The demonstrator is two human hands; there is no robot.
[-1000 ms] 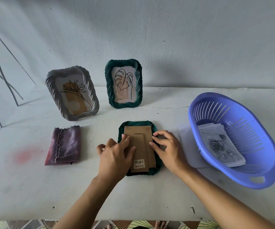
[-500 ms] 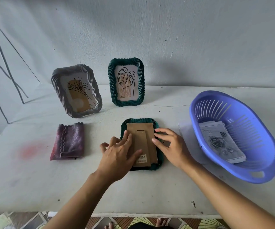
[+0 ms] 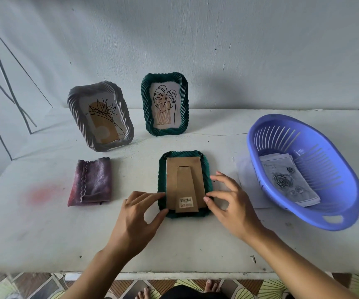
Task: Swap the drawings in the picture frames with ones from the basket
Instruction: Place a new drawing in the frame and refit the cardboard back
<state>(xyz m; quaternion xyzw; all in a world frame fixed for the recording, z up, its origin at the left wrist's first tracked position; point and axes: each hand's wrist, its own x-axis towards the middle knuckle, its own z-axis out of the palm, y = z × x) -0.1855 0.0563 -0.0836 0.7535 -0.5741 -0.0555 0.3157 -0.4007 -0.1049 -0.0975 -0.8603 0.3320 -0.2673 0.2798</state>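
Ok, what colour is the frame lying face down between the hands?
Dark green, with a plain brown cardboard back facing up; the head view shows the face-down frame clearly.

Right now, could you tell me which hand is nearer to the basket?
Right. The right hand is between the face-down frame and the basket; the left hand is beyond the frame.

Your left hand [image 3: 138, 214] and right hand [image 3: 231, 205] are bare, with no rings, watch or gloves. Your forearms show no sleeves. Your nails are short and unpainted. Your bare toes [image 3: 144, 293] show below.
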